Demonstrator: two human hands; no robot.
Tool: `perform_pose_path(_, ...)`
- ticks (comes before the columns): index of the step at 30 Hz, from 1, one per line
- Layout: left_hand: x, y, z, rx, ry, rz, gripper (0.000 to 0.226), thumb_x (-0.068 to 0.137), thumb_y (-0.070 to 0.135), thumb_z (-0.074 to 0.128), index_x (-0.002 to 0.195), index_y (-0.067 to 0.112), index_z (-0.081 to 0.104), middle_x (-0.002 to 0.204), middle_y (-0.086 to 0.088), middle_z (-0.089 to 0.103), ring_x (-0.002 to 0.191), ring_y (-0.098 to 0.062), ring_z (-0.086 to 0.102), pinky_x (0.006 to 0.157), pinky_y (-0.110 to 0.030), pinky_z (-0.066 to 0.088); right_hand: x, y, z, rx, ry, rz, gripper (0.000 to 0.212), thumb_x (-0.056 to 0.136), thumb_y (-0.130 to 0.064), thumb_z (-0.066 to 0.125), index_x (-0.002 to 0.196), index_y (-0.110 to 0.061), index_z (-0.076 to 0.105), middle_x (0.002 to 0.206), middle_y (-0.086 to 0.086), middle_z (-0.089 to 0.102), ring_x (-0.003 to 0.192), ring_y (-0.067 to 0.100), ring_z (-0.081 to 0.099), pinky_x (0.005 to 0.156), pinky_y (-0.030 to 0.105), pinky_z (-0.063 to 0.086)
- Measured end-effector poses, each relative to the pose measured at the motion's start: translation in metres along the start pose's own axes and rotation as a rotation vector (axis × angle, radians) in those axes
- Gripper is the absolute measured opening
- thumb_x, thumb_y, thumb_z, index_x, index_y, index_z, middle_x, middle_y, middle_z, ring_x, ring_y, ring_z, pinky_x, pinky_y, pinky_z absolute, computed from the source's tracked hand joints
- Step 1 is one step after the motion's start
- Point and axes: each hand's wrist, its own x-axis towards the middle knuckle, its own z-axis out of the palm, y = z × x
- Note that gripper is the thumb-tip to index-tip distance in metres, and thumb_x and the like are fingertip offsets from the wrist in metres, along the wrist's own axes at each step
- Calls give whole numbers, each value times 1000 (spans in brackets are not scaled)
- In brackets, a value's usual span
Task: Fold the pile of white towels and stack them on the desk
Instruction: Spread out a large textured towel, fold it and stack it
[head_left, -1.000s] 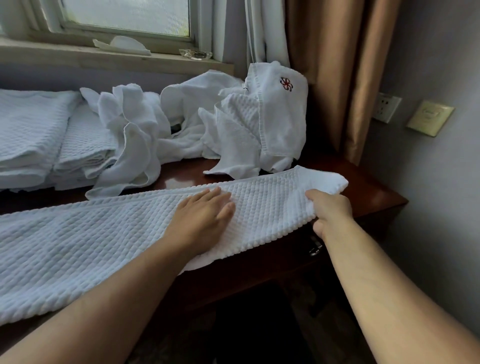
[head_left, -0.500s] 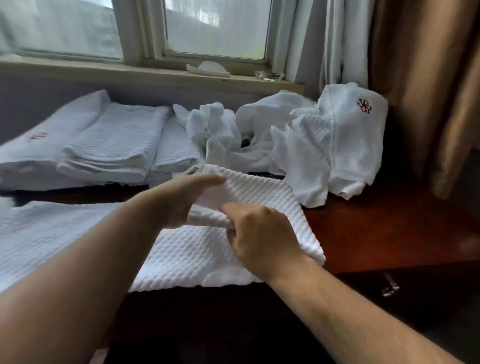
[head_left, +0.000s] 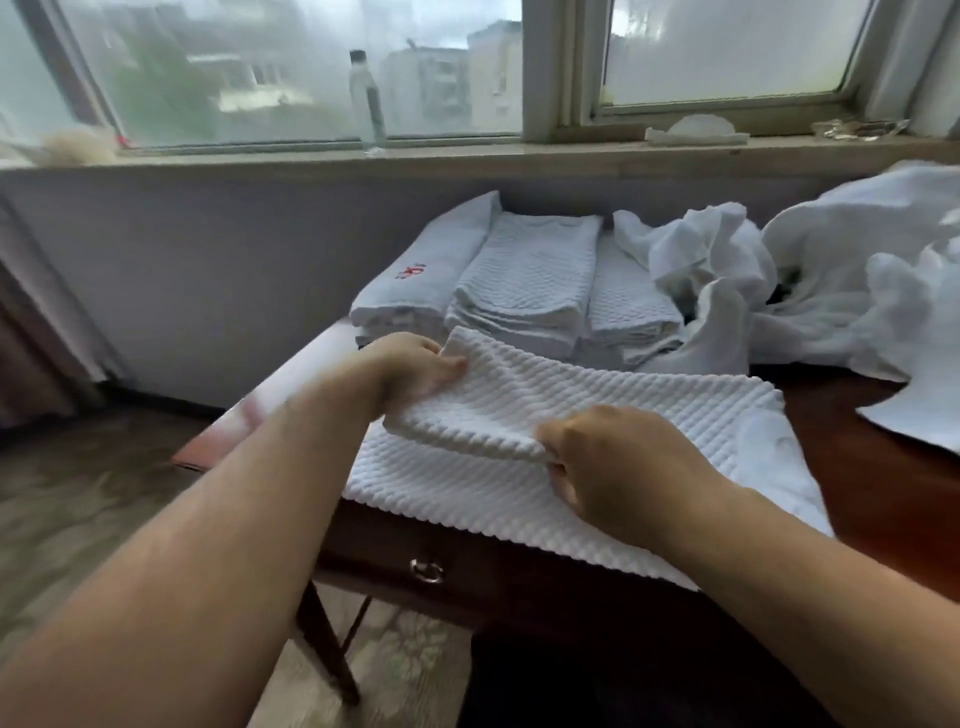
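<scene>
Your fingers (head_left: 449, 364) on the left hand (head_left: 410, 364) and the right hand (head_left: 613, 467) were curled, pinching the upper flap of the white waffle-weave towel (head_left: 597, 405) at the front edge of the dark brown wooden desk (head_left: 857, 467). I judge you were in the middle of a fold; next the flap needed laying flat, edges matched. At the desk's back, one folded white towel (head_left: 431, 275) carried a red embroidered mark (head_left: 410, 271), not readable.

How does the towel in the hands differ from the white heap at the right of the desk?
The towel lies flat, one end doubled back over itself; the heap is crumpled and unfolded. The towel is gripped by the left hand and right hand; the heap is untouched. The towel sits at the desk front edge, the heap further back. Both are white.
</scene>
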Motion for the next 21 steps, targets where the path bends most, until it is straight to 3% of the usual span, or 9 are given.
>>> perform_pose_path(2,2,-10,-6,121,28,-56,38,98,48,60,110,16,74,108,2,72,99,-19,67,82,-30,51,10,-8,5,-3,36,-21,14,96,-24,50,84,-24,44,84,0,61,76,26,61,59,33,36)
perform_pose_path(4,6,-24,-15,35,25,-133,35,99,42,61,115,13,72,105,-1,73,96,-23,71,91,-37,55,20,-16,9,0,64,-52,13,97,-20,49,84,-21,49,79,-2,60,70,24,60,55,33,38)
perform_pose_path(6,6,-35,-24,-155,14,-196,26,100,30,63,109,7,71,85,-2,76,75,-19,73,75,-35,59,28,-23,11,4,78,-86,15,98,-18,49,83,-20,52,74,-2,59,64,22,58,52,31,39)
perform_pose_path(9,3,-47,-32,-152,57,-184,18,98,25,65,100,8,70,73,-1,75,58,-13,70,54,-25,53,36,-33,15,20,81,-122,16,98,-16,49,84,-19,54,75,-2,59,64,22,58,52,31,39)
perform_pose_path(10,2,-50,-33,-109,70,-178,17,98,27,66,97,10,70,76,-2,76,60,-14,71,55,-25,54,38,-35,16,16,70,-129,15,98,-17,49,85,-19,55,77,-2,60,66,22,59,53,31,41)
perform_pose_path(14,0,-60,-32,67,52,-175,26,100,38,61,90,16,72,93,-3,76,85,-21,73,87,-38,57,40,-42,22,-10,8,-187,13,96,-17,51,84,-19,54,84,-2,63,77,24,63,57,32,41)
perform_pose_path(17,-2,-62,-28,286,70,-182,33,100,48,56,87,20,67,87,4,69,80,-14,64,68,-30,47,40,-43,28,7,-10,-256,15,99,-32,51,94,-21,60,93,-4,61,91,21,62,62,30,37)
perform_pose_path(19,-3,-62,-22,490,117,-176,37,98,52,56,100,17,68,97,4,66,89,-16,61,70,-29,42,41,-39,29,47,-65,-232,39,98,-56,43,102,-25,67,98,-8,61,96,15,59,67,30,41)
perform_pose_path(21,-3,-62,-15,535,249,-129,41,96,47,61,128,20,59,127,-2,58,120,-25,52,95,-38,45,42,-31,24,180,-136,-155,57,96,-67,32,96,-25,69,95,-11,64,90,9,58,73,32,50)
